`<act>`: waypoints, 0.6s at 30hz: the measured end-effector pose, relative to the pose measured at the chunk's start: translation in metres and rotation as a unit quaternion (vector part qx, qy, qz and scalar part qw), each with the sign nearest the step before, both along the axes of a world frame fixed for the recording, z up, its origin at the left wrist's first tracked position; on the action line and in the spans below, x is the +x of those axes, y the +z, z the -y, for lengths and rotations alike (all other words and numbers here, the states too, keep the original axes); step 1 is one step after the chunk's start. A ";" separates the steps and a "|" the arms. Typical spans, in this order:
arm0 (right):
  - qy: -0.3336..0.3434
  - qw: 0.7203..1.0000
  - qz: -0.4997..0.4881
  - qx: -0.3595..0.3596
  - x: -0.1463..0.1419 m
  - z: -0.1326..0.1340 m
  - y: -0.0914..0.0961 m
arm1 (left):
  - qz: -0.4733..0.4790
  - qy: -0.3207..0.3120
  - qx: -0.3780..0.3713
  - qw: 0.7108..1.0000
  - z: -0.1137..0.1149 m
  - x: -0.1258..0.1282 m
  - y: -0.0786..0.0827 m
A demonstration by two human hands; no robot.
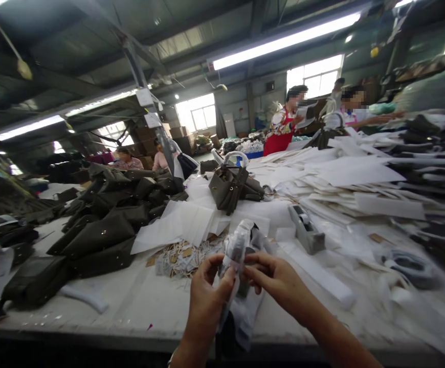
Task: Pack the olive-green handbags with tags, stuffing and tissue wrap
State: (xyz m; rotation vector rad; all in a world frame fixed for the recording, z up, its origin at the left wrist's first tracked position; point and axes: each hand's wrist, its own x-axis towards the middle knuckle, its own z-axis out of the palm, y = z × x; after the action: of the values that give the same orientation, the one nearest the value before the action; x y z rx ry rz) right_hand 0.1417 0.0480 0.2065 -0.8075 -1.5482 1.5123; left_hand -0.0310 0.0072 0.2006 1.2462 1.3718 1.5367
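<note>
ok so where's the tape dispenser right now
In the head view, the grey tape dispenser sits right of centre, just beyond the right hand, beside the white sheets.

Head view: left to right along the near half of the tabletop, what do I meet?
Dark studded bags → left hand → plastic-wrapped bundle → right hand → tape dispenser → grey ring-shaped roll.

A bag workshop: dark, boxy, gold-studded bags point(102, 237) heaped left of the left hand point(209, 292), flat white sheets point(360, 173) piled beyond the right hand point(284, 282), white tube lights point(287, 41) overhead.
</note>
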 end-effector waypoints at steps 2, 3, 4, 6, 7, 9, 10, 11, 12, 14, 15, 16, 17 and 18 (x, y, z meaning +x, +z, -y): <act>-0.010 1.000 -0.013 -0.018 -0.002 0.003 0.002 | 0.034 0.011 -0.013 0.999 -0.001 -0.002 0.001; -0.013 0.999 -0.023 -0.027 -0.004 0.005 0.002 | 0.047 0.017 -0.019 0.999 -0.001 -0.002 0.002; -0.015 0.999 -0.032 -0.035 -0.006 0.006 0.002 | 0.055 0.022 -0.021 0.998 -0.001 -0.003 0.002; -0.022 0.998 -0.042 -0.041 -0.009 0.008 0.000 | 0.059 0.025 -0.021 0.998 -0.001 -0.004 0.002; -0.028 0.998 -0.040 -0.038 -0.011 0.008 -0.001 | 0.058 0.025 -0.021 0.998 -0.001 -0.004 0.003; -0.043 0.998 -0.033 -0.020 -0.012 0.009 -0.001 | 0.054 0.024 -0.019 0.998 -0.001 -0.004 0.003; -0.049 0.998 -0.031 -0.011 -0.012 0.009 -0.001 | 0.054 0.022 -0.018 0.998 -0.001 -0.005 0.003; -0.052 0.998 -0.033 -0.004 -0.012 0.010 -0.001 | 0.053 0.019 -0.016 0.998 -0.001 -0.005 0.003; -0.052 0.998 -0.040 -0.002 -0.011 0.010 -0.001 | 0.052 0.018 -0.015 0.998 -0.001 -0.005 0.003; -0.041 0.997 -0.067 -0.015 -0.009 0.010 -0.002 | 0.058 0.016 -0.017 0.998 -0.001 -0.005 0.003; -0.030 0.996 -0.083 -0.031 -0.009 0.009 -0.003 | 0.063 0.012 -0.021 0.998 -0.001 -0.005 0.003; -0.015 0.994 -0.098 -0.049 -0.009 0.009 -0.004 | 0.069 0.007 -0.027 0.997 -0.001 -0.004 0.003; 0.001 0.992 -0.110 -0.067 -0.009 0.010 -0.004 | 0.075 0.003 -0.032 0.997 -0.001 -0.004 0.002; 0.016 0.990 -0.118 -0.080 -0.009 0.010 -0.003 | 0.079 -0.001 -0.036 0.996 -0.001 -0.004 0.002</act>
State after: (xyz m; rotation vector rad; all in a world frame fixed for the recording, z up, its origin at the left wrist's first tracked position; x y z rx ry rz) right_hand 0.1329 0.0381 0.2035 -0.6685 -1.2842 1.7069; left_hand -0.0348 0.0083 0.2028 1.0596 1.3113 1.5367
